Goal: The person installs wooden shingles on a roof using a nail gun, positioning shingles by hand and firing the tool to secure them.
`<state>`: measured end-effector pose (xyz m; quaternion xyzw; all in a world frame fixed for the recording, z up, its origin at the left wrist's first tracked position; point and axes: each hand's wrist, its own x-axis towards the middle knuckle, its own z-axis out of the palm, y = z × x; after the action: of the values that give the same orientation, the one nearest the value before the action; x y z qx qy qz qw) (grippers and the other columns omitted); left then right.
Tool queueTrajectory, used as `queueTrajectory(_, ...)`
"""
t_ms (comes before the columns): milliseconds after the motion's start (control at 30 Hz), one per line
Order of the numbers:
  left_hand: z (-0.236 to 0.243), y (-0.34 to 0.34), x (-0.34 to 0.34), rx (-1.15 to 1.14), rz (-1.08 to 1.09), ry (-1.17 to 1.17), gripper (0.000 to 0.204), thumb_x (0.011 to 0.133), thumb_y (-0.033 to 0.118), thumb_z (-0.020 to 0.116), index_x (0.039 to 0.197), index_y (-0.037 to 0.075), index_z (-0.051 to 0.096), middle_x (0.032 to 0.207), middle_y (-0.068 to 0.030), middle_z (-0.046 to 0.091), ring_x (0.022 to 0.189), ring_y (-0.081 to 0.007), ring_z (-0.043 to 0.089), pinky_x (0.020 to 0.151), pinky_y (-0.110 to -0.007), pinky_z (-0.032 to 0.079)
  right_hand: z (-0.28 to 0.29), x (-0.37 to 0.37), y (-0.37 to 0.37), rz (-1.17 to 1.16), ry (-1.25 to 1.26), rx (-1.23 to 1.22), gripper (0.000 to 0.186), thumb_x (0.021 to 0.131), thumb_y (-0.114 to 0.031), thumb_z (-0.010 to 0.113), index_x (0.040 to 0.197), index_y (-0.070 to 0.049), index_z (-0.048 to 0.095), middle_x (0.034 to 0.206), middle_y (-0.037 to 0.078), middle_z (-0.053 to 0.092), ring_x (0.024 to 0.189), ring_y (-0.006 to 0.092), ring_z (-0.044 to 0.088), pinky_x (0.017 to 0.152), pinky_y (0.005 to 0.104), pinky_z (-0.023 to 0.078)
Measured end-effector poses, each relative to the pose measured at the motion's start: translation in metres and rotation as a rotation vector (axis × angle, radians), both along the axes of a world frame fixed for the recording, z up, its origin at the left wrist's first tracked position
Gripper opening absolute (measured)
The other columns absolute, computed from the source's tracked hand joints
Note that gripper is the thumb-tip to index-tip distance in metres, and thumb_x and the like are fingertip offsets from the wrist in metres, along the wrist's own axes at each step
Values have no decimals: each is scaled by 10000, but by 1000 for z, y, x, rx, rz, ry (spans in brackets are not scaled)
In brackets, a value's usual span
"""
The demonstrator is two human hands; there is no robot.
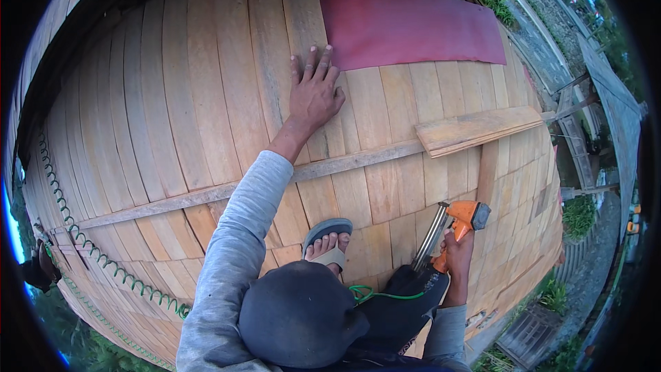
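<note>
My left hand [315,89] lies flat with its fingers stretched out on a wooden shingle [301,10] of the roof. Its fingertips are at the shingle's lower end, close to the lower left corner of a dark red sheet [413,27]. At the lower right, my right hand [457,258] is wrapped round the grip of an orange pneumatic nail gun [468,216], away from the shingle under my left hand. The gun's silvery magazine [432,234] slants down to the left. A green air hose [396,296] runs beside the gun.
A long wooden batten [344,163] crosses the sloping shingles. Several loose boards [482,129] lie stacked at its right part. A coiled green hose [103,262] trails down the left side. My sandalled foot [328,244] stands below the batten. The roof edge falls away at the right.
</note>
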<state>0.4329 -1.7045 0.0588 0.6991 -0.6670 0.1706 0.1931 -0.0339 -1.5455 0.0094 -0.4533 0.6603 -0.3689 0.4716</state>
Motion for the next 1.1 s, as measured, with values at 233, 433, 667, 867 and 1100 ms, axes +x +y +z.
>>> queueTrajectory(233,0,0,16,-32,-93,-19,679,979,338,557,1587,108,362,1654,-75,371,1539,-288,313,1268,-541,201,-1,23,31,-70,41,-197,485,998,-72,639,1422,-8,410,847,40,560,621,88,546,546,259,477)
queueTrajectory(433,42,-16,66,-18,-357,113,479,913,-15,562,1379,83,620,1301,-79,703,1196,-293,625,1041,-433,490,70,65,36,148,107,-309,288,975,-90,682,1216,44,599,884,108,645,662,172,604,648,331,505)
queueTrajectory(667,63,-50,90,183,-453,424,326,920,32,563,1210,57,711,1176,-111,726,1164,-307,632,1038,-425,493,117,170,-63,505,22,-409,306,980,-97,682,1229,21,549,846,71,633,702,145,606,648,320,516)
queueTrajectory(867,43,-43,88,-44,-428,-191,348,933,267,627,1250,122,613,1365,-68,563,1369,-254,477,1209,-512,296,134,235,-120,627,68,-483,373,967,-128,693,1276,9,535,871,122,664,728,223,656,681,375,535)
queueTrajectory(1100,39,-55,81,-29,-392,-162,280,979,317,590,1177,120,578,1330,-75,563,1360,-260,474,1203,-554,262,126,233,-99,627,102,-524,430,952,-94,676,1331,13,505,954,220,688,849,379,711,761,421,549)
